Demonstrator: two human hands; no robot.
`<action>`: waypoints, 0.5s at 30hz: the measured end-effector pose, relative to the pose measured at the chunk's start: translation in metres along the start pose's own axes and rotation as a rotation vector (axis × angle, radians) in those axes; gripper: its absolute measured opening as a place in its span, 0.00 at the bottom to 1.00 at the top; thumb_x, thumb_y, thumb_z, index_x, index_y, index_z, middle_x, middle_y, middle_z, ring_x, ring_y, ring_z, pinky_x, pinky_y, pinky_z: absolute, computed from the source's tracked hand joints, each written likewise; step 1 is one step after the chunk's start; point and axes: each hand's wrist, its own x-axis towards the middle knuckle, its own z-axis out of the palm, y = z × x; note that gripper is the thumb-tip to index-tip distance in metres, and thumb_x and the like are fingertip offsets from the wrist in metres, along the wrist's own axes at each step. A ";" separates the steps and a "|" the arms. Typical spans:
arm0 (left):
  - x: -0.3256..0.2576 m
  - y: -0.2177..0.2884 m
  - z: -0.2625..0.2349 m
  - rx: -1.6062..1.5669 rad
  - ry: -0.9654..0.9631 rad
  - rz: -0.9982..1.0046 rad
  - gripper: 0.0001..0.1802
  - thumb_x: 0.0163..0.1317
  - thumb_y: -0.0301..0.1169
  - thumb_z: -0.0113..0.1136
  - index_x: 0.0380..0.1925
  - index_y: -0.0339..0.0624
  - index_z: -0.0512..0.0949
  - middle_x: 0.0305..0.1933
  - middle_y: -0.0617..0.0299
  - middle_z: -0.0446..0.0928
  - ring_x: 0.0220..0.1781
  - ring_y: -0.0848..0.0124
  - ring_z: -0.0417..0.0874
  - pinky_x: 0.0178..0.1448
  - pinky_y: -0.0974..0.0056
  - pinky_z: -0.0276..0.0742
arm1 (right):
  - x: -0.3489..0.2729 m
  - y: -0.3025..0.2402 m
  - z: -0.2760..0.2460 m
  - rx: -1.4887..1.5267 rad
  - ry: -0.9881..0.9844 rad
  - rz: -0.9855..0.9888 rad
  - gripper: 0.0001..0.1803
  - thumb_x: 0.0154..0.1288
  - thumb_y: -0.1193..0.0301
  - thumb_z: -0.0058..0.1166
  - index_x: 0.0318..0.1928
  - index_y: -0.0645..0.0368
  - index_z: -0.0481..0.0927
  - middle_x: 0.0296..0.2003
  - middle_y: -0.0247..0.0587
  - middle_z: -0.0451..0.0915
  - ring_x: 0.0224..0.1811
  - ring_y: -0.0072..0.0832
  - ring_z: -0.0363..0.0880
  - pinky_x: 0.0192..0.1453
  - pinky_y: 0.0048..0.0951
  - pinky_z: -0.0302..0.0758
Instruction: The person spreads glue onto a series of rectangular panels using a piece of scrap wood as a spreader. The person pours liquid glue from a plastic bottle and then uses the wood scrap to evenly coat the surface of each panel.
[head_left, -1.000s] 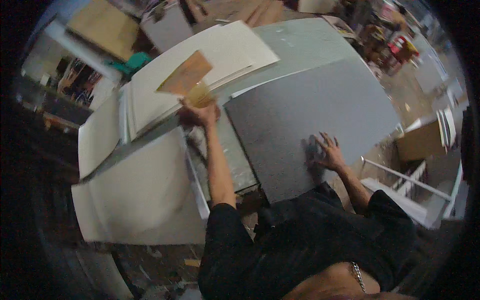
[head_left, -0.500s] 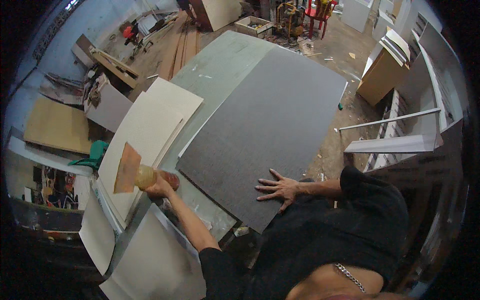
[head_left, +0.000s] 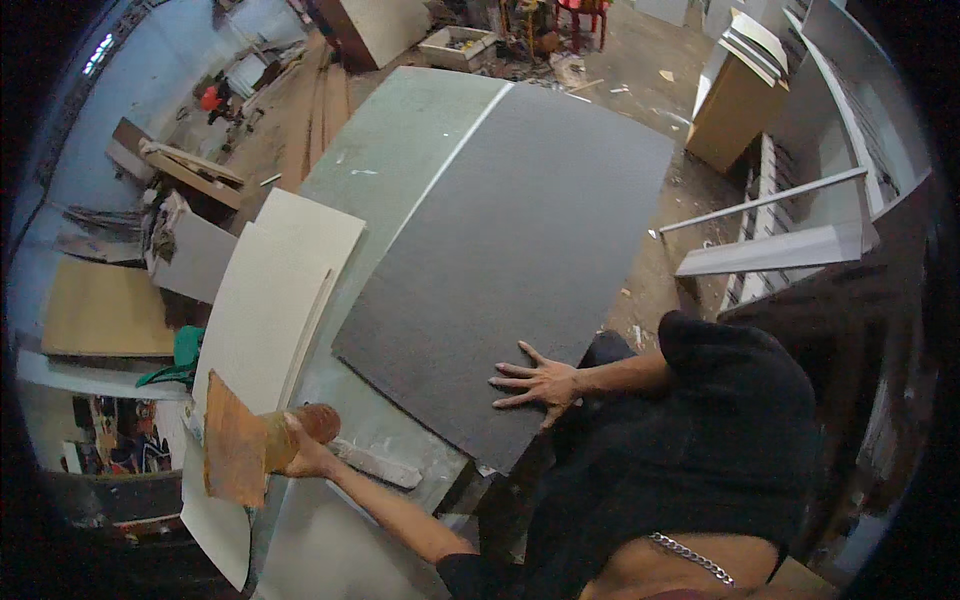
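Note:
My left hand (head_left: 305, 452) is wrapped round an amber jar-like container (head_left: 318, 422) at the left side of the bench. A flat, orange-brown, blade-like piece (head_left: 235, 440) stands at the container's far end from my palm; how the two join is hidden. My right hand (head_left: 540, 384) lies flat with fingers spread on the near right part of a large dark grey sheet (head_left: 510, 240). That sheet rests on a pale green bench top (head_left: 400, 130), with a white strip (head_left: 455, 155) along its far left edge.
Cream panels (head_left: 290, 265) are stacked left of the dark sheet. A whitish block (head_left: 380, 465) lies beside the container. Green cloth-like material (head_left: 185, 355) hangs at the left. White frames (head_left: 770, 250) stand on the right, with a cardboard box (head_left: 735, 110) behind them. A crate (head_left: 457, 47) sits beyond the bench.
My left hand has brought the container and blade-like piece nearer to me. The white strip and whitish block show more now. My right hand stays spread on the dark sheet; the view has shifted.

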 end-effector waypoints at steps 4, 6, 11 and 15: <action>-0.023 0.000 0.014 -0.045 -0.036 0.191 0.48 0.44 0.35 0.82 0.62 0.31 0.64 0.62 0.49 0.73 0.58 0.59 0.77 0.67 0.52 0.75 | -0.008 0.017 0.002 0.017 0.003 -0.052 0.59 0.48 0.27 0.55 0.77 0.28 0.45 0.79 0.40 0.39 0.81 0.45 0.32 0.69 0.82 0.23; -0.055 0.034 0.029 -0.085 -0.071 0.129 0.48 0.45 0.34 0.82 0.63 0.32 0.64 0.63 0.49 0.72 0.59 0.59 0.77 0.66 0.53 0.75 | -0.017 0.033 0.002 0.029 -0.039 -0.070 0.58 0.49 0.28 0.55 0.77 0.28 0.45 0.79 0.40 0.39 0.81 0.44 0.31 0.69 0.82 0.22; -0.084 0.123 0.039 -0.149 -0.100 0.234 0.50 0.44 0.36 0.82 0.64 0.33 0.62 0.64 0.48 0.70 0.62 0.58 0.75 0.69 0.53 0.73 | 0.000 0.038 -0.025 0.091 -0.049 -0.231 0.60 0.50 0.31 0.58 0.78 0.32 0.43 0.79 0.41 0.38 0.82 0.43 0.30 0.69 0.82 0.21; -0.141 0.154 0.068 -0.090 -0.082 0.194 0.51 0.44 0.36 0.82 0.65 0.33 0.62 0.64 0.48 0.70 0.62 0.58 0.74 0.69 0.52 0.72 | -0.050 0.090 -0.054 0.263 0.009 -0.294 0.63 0.48 0.35 0.63 0.78 0.34 0.41 0.79 0.42 0.38 0.82 0.43 0.31 0.72 0.80 0.25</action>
